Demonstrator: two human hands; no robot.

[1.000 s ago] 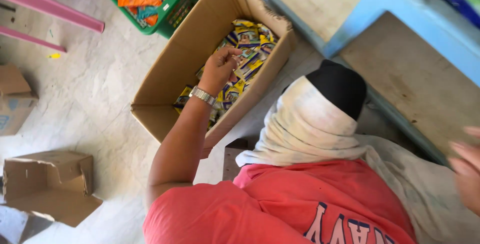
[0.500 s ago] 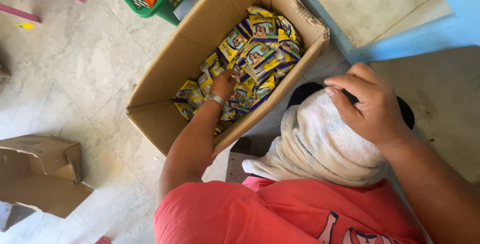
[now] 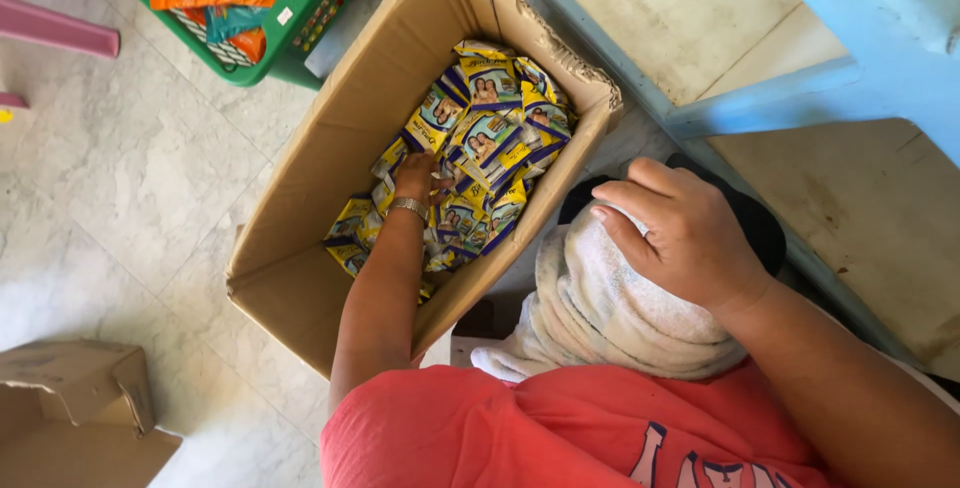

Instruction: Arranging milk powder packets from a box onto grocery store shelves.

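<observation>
I'm resting my right hand [image 3: 690,238], fingers loosely apart and gripping nothing, on the pale cloth [image 3: 590,318], which is lying lower-left to upper-right.

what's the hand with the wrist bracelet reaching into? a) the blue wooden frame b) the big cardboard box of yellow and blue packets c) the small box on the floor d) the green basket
b: the left hand, with a metal bracelet at its wrist, is down inside the open cardboard box, its fingers among the yellow and blue packets, well away from the green basket.
</observation>
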